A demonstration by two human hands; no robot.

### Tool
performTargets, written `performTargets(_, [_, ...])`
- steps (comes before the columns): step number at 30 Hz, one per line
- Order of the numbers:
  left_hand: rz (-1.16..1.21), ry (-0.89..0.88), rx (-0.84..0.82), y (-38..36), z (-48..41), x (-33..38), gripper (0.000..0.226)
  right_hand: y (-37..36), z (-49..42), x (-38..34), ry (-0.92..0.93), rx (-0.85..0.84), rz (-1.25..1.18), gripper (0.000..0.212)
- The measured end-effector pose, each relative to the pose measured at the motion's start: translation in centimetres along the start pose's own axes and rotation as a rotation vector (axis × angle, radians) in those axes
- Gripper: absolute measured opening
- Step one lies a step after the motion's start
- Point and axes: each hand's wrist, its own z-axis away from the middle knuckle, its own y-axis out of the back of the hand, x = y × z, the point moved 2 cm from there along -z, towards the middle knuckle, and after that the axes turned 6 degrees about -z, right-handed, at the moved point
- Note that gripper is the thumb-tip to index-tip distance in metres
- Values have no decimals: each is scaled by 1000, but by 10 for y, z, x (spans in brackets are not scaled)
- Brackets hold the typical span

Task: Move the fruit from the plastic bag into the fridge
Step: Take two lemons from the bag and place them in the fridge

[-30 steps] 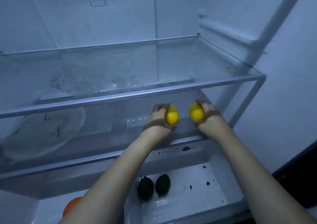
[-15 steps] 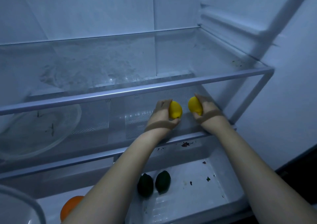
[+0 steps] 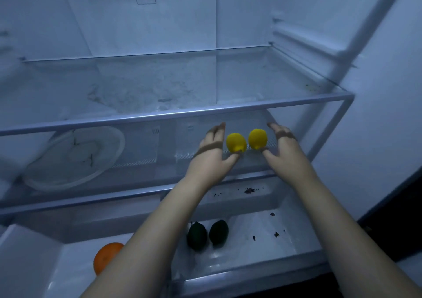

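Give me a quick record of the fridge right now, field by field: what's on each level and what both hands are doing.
upper glass shelf: bare, some stains
middle glass shelf: two yellow lemons side by side, left lemon and right lemon; clear round glass plate at the left
bottom white drawer: two dark green oval fruits, one orange round fruit, dark crumbs
left hand: open, fingers spread, thumb touching left lemon
right hand: open, beside right lemon
plastic bag: not in view
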Motion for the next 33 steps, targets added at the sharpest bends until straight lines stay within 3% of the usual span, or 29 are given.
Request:
performTargets(15, [-302, 58, 214, 61, 139, 13, 62, 1, 82, -63, 277, -76, -124, 52])
performTargets(33, [-690, 586, 432, 139, 363, -57, 68, -114, 193, -226, 752, -423, -289, 54])
